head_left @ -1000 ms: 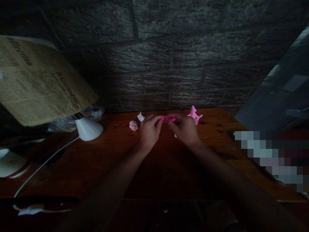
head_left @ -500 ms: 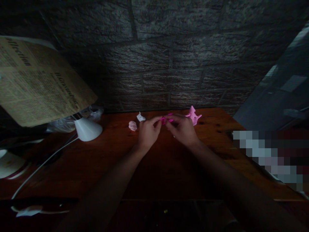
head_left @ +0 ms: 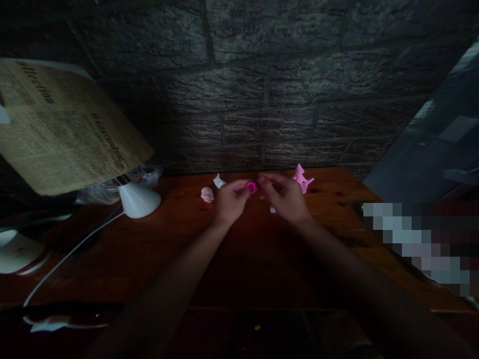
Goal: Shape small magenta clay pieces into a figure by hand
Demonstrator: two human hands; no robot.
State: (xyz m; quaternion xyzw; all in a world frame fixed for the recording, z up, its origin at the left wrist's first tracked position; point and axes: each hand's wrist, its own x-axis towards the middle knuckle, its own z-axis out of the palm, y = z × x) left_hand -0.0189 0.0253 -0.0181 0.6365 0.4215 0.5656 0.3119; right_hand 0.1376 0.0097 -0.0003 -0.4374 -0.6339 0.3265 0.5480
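My left hand [head_left: 231, 202] pinches a small bright pink curled piece [head_left: 251, 187], shaped like a ring, between thumb and forefinger. Just to its right, my right hand [head_left: 287, 197] has its fingers pressed together. A hint of pink shows at those fingertips, too dim to make out. Both hands are above the wooden table, with a narrow gap between them. Behind the right hand stands a pink pointed figure [head_left: 301, 178], partly covered by it. A pale pink crumpled lump [head_left: 207, 195] and a white scrap [head_left: 219, 181] lie left of the left hand. A small white bit [head_left: 273, 210] lies under the right hand.
On the left of the wooden table [head_left: 179, 249] stands a lamp with a newsprint shade [head_left: 75, 129] and white base [head_left: 139, 200]. Its white cable [head_left: 75, 249] runs toward the front edge, near a white cup-like container [head_left: 18, 252]. A stone-patterned wall [head_left: 239, 99] closes off the back.
My hands have parted slightly, and the pink piece that spanned both sets of fingertips now shows as a ring in my left hand. The small white bit is more visible.
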